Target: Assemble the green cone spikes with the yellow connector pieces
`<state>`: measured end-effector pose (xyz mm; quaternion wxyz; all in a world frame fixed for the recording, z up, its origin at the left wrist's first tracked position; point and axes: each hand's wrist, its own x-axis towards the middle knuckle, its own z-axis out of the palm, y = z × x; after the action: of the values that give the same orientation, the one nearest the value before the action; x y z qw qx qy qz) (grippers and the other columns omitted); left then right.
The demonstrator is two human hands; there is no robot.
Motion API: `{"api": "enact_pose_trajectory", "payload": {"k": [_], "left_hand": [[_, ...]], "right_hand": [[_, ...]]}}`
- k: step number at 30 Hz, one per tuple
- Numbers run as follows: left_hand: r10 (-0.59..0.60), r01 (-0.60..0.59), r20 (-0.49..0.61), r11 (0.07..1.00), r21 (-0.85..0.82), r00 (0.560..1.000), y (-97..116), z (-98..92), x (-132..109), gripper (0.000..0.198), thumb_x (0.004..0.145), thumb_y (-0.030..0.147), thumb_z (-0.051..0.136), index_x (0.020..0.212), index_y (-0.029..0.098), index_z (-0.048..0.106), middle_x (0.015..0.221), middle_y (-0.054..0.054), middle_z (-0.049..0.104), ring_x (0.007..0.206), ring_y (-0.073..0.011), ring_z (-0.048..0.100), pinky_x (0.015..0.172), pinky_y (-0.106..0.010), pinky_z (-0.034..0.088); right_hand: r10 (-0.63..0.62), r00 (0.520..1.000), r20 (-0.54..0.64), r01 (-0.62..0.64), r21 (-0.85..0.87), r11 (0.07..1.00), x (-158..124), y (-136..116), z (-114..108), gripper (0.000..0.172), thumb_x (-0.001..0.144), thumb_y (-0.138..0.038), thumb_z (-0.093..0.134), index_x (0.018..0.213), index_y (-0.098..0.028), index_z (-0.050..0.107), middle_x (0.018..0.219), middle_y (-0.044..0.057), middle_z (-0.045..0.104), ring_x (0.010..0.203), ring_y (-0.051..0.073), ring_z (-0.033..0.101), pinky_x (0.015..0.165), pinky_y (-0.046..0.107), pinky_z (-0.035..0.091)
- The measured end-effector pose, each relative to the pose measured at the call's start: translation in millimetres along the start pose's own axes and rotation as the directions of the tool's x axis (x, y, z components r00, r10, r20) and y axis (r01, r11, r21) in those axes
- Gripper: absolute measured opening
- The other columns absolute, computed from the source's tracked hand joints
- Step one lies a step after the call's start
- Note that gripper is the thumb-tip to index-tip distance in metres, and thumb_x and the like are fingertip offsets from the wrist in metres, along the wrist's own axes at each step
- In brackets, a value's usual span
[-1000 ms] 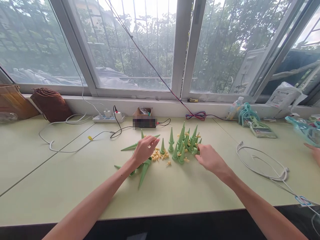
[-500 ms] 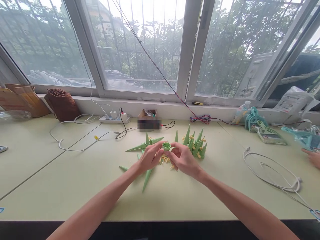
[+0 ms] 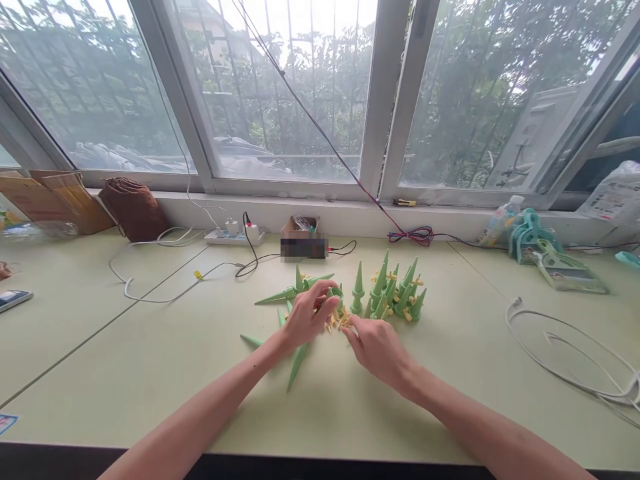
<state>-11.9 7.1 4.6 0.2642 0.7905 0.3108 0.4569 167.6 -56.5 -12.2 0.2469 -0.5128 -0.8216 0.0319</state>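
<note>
My left hand [image 3: 311, 310] is closed around a green ring-shaped plastic piece [image 3: 338, 292], gripping its side with fingers and thumb. Just below and right of it, my right hand [image 3: 383, 347] pinches at a small yellow plastic piece [image 3: 345, 322] in a little pile of such pieces; its fingertips partly cover it. To the right, several green cones [image 3: 395, 290] stand in a cluster with yellow pieces on them. One upright green cone [image 3: 357, 290] is apart from them. Loose green spikes [image 3: 299, 367] lie beside and beyond my left forearm.
At the back are a small cardboard box [image 3: 300, 230], a power strip [image 3: 235, 235] and a brown bag [image 3: 134, 208]. White cables [image 3: 565, 373] curl on the right. Teal clips [image 3: 530, 237] and a green dustpan-like item [image 3: 570, 270] lie at the far right, a phone [image 3: 15, 300] at the left.
My right hand has let go of the green ring and moved down to the yellow pieces. The ring stays in my left hand, now tilted. The view has turned slightly left.
</note>
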Motion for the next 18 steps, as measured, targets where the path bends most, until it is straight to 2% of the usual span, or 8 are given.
{"api": "enact_pose_trajectory", "payload": {"k": [3, 7, 14, 18], "left_hand": [[-0.023, 0.022, -0.029, 0.999, -0.031, 0.999, 0.8, 0.1, 0.4, 0.024, 0.097, 0.037, 0.049, 0.111, 0.020, 0.056, 0.056, 0.008, 0.047, 0.042, -0.0080, 0.054, 0.044, -0.018, 0.044], [-0.018, 0.016, -0.045, 0.999, -0.032, 0.999, 1.2, 0.1, 1.2, 0.022, 0.096, 0.036, 0.052, 0.105, 0.019, 0.062, 0.053, 0.006, 0.051, 0.042, -0.0090, 0.057, 0.042, -0.018, 0.043], [0.010, -0.007, -0.067, 0.999, 0.048, 0.998, 2.8, -0.2, 1.6, 0.020, 0.094, 0.035, 0.054, 0.100, 0.019, 0.062, 0.052, 0.007, 0.049, 0.041, -0.0081, 0.052, 0.043, -0.018, 0.041], [0.037, -0.030, -0.083, 0.996, 0.080, 0.996, 4.2, -0.2, 2.5, 0.017, 0.094, 0.034, 0.055, 0.096, 0.018, 0.061, 0.053, 0.008, 0.045, 0.041, -0.0062, 0.043, 0.043, -0.018, 0.036]], "right_hand": [[0.039, 0.995, 0.091, -0.027, -0.125, 0.992, -4.4, -3.2, 0.7, 0.016, 0.097, -0.021, 0.044, 0.085, -0.017, 0.053, 0.064, 0.003, 0.063, 0.053, 0.017, 0.058, 0.050, 0.027, 0.019], [0.051, 0.985, 0.166, -0.022, -0.169, 0.985, -6.2, -6.0, 3.9, 0.009, 0.093, -0.019, 0.048, 0.084, -0.018, 0.052, 0.065, 0.002, 0.064, 0.055, 0.018, 0.060, 0.050, 0.028, 0.017], [0.028, 0.981, 0.190, 0.003, -0.161, 0.987, -6.0, -3.5, 12.1, 0.010, 0.091, -0.011, 0.048, 0.084, -0.018, 0.051, 0.074, 0.005, 0.065, 0.060, 0.018, 0.061, 0.051, 0.029, 0.019], [0.044, 0.980, 0.195, -0.016, -0.139, 0.990, -3.5, -3.0, 12.7, 0.014, 0.095, -0.012, 0.046, 0.083, -0.017, 0.052, 0.075, 0.006, 0.065, 0.062, 0.019, 0.060, 0.052, 0.029, 0.021]]}}
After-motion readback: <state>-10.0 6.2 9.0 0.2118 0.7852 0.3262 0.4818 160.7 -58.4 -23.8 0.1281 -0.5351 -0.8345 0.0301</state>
